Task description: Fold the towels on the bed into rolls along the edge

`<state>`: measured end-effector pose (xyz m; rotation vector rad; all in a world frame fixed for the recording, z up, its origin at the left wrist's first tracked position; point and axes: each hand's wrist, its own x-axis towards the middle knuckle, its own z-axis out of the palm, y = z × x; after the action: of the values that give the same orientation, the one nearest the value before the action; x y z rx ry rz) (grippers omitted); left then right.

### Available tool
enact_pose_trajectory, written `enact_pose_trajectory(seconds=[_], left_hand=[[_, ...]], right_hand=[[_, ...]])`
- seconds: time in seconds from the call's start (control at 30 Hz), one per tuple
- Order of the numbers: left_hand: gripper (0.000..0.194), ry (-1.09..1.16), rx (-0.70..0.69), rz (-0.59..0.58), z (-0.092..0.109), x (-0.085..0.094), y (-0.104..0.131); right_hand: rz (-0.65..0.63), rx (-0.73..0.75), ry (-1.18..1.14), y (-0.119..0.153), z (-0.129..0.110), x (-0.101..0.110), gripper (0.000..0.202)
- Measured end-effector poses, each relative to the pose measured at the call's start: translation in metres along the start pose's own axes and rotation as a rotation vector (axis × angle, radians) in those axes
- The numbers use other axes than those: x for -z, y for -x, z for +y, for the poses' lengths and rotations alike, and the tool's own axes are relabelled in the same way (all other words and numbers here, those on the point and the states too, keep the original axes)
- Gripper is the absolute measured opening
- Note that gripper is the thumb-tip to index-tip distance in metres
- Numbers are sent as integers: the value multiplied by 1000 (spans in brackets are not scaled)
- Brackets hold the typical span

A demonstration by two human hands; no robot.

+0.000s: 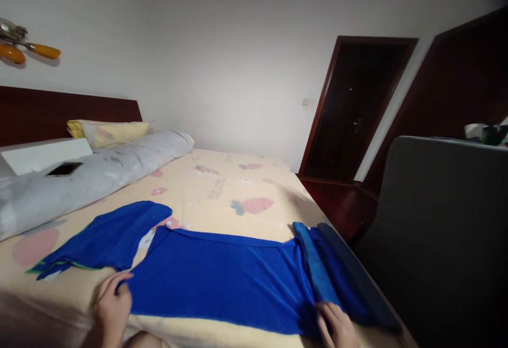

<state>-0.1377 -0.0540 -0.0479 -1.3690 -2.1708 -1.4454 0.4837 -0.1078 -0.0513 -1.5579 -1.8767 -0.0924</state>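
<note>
A blue cloth (222, 279) lies spread on the bed sheet in front of me. At its lower left corner my left hand (115, 297) pinches the edge between thumb and fingers. My right hand (335, 324) is at the lower right end, its fingers bent over the fabric; what they grip is partly hidden. Left of the spread cloth lies another blue cloth piece (107, 237) with a green edge. Along the right side, a lighter blue strip (315, 263) and dark blue folded fabric (349, 279) run toward my right hand.
The bed (254, 178) has a patterned cream sheet. A rolled grey quilt (119, 165) with a phone (64, 169) on it lies at the left, near a white box (47, 154) and pillow (119, 133). A dark grey panel (440, 231) stands right of the bed.
</note>
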Motion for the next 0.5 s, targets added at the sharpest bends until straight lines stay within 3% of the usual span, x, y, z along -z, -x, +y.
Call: enact_pose_trajectory(seconds=[0.1,0.2,0.27,0.37,0.43,0.5], left_hand=[[27,26,-146,-357,77,-30,-9],[34,-87,-344,-807,145,-67,12],[37,-78,-421,-900,176,-92,36],[48,-85,-485,-984,197,-122,53],[54,-158,-478,-1019,195,-137,43],[58,-244,-442,-1030,184,-146,17]], right_hand=[[-130,-71,-115,-47,-47,-18,47],[-390,20,-218,-89,-100,-45,54],[-536,87,-245,-109,-124,-68,58],[-603,129,-168,-132,-131,-100,60],[-569,92,-62,-146,-117,-114,59],[-521,13,29,-158,-93,-119,59]])
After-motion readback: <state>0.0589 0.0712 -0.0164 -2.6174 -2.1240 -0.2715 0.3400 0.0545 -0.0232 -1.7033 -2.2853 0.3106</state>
